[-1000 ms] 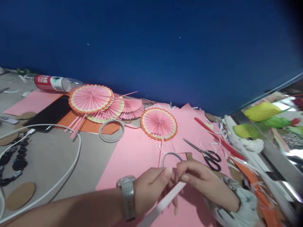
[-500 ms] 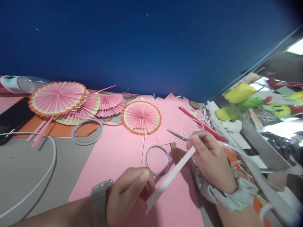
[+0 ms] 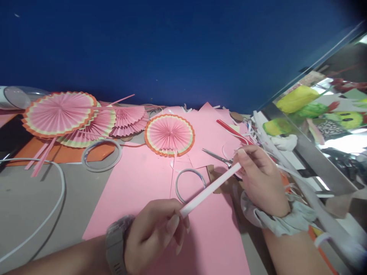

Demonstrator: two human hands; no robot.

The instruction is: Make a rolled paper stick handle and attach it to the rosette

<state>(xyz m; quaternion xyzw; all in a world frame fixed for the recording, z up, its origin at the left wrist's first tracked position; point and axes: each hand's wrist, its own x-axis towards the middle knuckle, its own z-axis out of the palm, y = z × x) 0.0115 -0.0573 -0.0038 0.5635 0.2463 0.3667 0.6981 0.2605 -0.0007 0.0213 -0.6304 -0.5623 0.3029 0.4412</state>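
Observation:
A narrow pale strip [image 3: 211, 189], paper or tape, runs slantwise between my two hands above the pink paper sheet [image 3: 137, 191]. My left hand [image 3: 155, 233] pinches its lower end between thumb and fingers. The upper end is held in my right hand [image 3: 262, 181], thumb against the fingers. Just behind the strip lies a thin tape roll [image 3: 177, 187], partly covered by it. Scissors [image 3: 214, 155] rest near my right fingertips, their handles partly hidden by that hand. A round pleated pink paper fan [image 3: 169, 133] with an orange and cream rim sits beyond the roll.
More pleated fans [image 3: 61, 110] overlap at the left on orange paper [image 3: 31, 151]. A second tape roll [image 3: 83, 158] and a white cable [image 3: 54, 214] lie on the grey table [image 3: 17, 202]. A blue panel [image 3: 172, 49] stands behind; paper scraps and a red strip [image 3: 229, 129] lie rightward.
My left hand has turned and taken the strip's lower end, which hung loose beside it before. The strip is now straighter and raised. The view has shifted slightly.

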